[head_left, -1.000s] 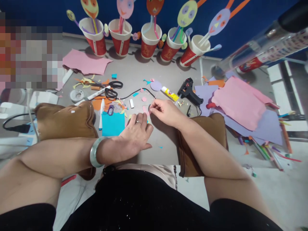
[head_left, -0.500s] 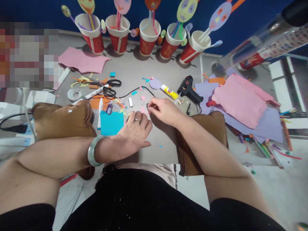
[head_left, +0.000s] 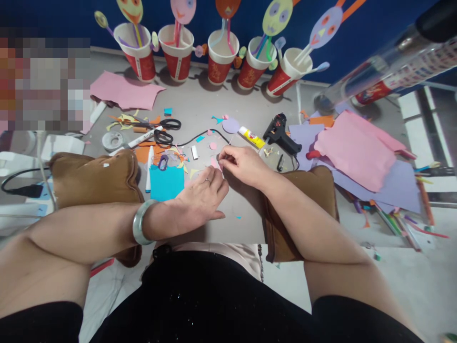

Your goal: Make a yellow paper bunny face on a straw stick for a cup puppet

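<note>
My left hand rests low over the table, palm down. Its fingers are loosely bent and its thumb stands apart; I see nothing held in it. Beside its wrist lies a square of blue paper. Just to the right, the thumb and fingertips of my right hand are pinched together; what sits between them is too small to make out. Pink paper scraps show between the two hands. Beyond them are a glue stick, a lilac paper oval and a white eraser-like block.
Decorated red paper cups line the back. A black glue gun lies right of centre, scissors and a tape roll on the left. Coloured sheets pile up at right. Brown cushions flank the table edge.
My left hand has shifted slightly right, its fingertips closer to my right hand. My right hand keeps its pinch in nearly the same place. The whole view has moved a little.
</note>
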{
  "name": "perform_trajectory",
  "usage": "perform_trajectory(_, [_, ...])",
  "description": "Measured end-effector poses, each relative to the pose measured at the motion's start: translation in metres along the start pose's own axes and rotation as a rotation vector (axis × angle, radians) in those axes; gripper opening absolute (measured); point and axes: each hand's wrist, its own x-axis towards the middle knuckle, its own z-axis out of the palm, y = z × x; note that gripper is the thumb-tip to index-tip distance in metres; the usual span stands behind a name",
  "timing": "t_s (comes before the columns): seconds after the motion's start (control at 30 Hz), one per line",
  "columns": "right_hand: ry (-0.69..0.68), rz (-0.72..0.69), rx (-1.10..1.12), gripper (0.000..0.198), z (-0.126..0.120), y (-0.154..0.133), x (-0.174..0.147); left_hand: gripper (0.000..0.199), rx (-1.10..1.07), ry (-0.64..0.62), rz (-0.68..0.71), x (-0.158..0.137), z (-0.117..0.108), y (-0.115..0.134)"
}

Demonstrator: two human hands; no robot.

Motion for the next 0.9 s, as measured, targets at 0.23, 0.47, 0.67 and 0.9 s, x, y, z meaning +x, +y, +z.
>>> perform_trajectory(0.23, [0.016,-0.014,0.016,0.011,0.001,0.001,-0.001,0.086,-0.004,0.095,0.014,-0.002,0.014,0.004])
perform_trajectory(0.47, [0.005,0.000,0.036,0.007,0.002,0.007,0.002,0.090,-0.004,0.120,0.003,0.001,0.023,0.006])
perform_trajectory(0.67, [0.238,-0.068,0.022,0.049,0.005,0.008,-0.001,0.091,0.006,0.197,-0.006,0.001,0.033,0.007])
perform_trajectory(0.9, [0.520,-0.224,-0.232,0.062,-0.050,-0.008,-0.009,0.085,0.031,0.242,-0.006,-0.003,0.025,0.005])
